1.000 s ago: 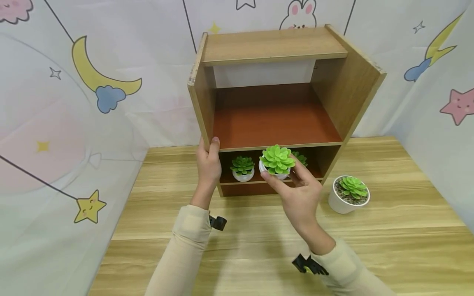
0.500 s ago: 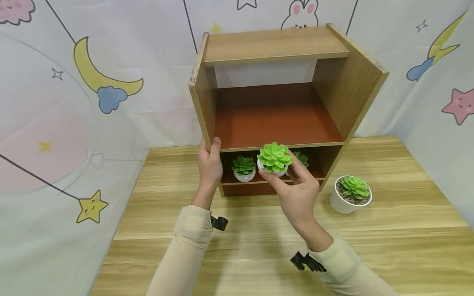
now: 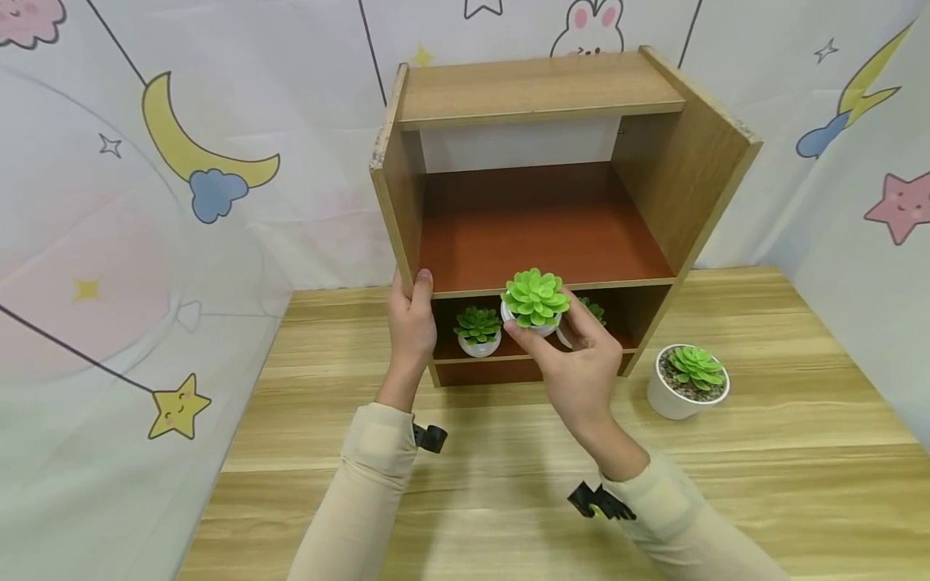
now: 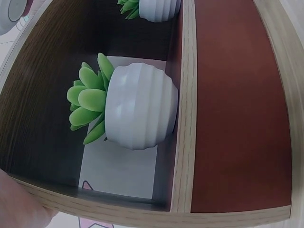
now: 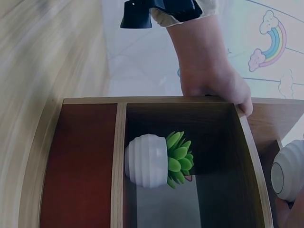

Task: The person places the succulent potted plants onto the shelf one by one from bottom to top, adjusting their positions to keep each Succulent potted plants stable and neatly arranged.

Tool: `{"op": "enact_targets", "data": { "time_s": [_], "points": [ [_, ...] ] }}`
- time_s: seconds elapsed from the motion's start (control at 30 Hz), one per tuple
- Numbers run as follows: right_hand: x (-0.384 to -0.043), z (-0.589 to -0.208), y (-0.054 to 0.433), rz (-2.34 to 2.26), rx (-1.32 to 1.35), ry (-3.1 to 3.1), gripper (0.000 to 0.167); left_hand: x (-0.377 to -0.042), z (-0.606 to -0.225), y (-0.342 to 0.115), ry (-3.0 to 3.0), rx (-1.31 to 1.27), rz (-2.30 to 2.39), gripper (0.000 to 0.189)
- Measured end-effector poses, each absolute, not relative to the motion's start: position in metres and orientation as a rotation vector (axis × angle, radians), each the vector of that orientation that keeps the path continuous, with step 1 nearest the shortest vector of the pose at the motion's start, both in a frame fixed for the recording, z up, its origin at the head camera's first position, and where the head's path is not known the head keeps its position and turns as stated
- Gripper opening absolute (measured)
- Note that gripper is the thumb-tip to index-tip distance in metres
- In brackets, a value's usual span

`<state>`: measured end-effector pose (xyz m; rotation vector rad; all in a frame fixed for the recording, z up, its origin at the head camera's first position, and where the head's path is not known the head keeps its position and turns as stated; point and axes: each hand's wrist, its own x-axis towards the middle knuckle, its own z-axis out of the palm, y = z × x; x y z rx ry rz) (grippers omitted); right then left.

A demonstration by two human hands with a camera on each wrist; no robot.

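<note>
My right hand [image 3: 581, 371] pinches a small white ribbed pot with a bright green artificial succulent [image 3: 536, 298], held up before the front edge of the wooden shelf unit's [image 3: 545, 238] middle board. In the right wrist view, the base of this held pot [image 5: 287, 171] shows at the right edge. My left hand [image 3: 412, 323] grips the unit's left side panel, thumb at the front edge. Inside the low compartment, a potted succulent [image 4: 137, 107] stands at the left. Another potted succulent [image 3: 594, 311] stands further right, partly hidden by my right hand.
A larger white pot with a succulent and gravel [image 3: 686, 383] stands on the wood-grain table [image 3: 479, 484], right of the unit. A white cloth backdrop [image 3: 320, 242] with cartoon prints hangs behind and along both sides. Each wrist wears a black camera mount [image 3: 599, 502].
My right hand has moved the held succulent slightly up and left, toward the middle board. My left hand stays on the side panel.
</note>
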<state>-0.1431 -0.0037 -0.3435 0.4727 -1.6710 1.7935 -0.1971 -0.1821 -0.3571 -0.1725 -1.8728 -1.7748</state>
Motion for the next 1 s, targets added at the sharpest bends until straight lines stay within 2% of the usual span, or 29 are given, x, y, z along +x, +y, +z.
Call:
{"op": "enact_targets", "data": {
  "time_s": [1.0],
  "points": [
    [-0.1531,-0.3377,-0.0096,1.777,0.489,-1.689,0.053,-0.1974,-0.3584,-0.1827,-1.878,-0.17,-1.786,0.04]
  ]
}}
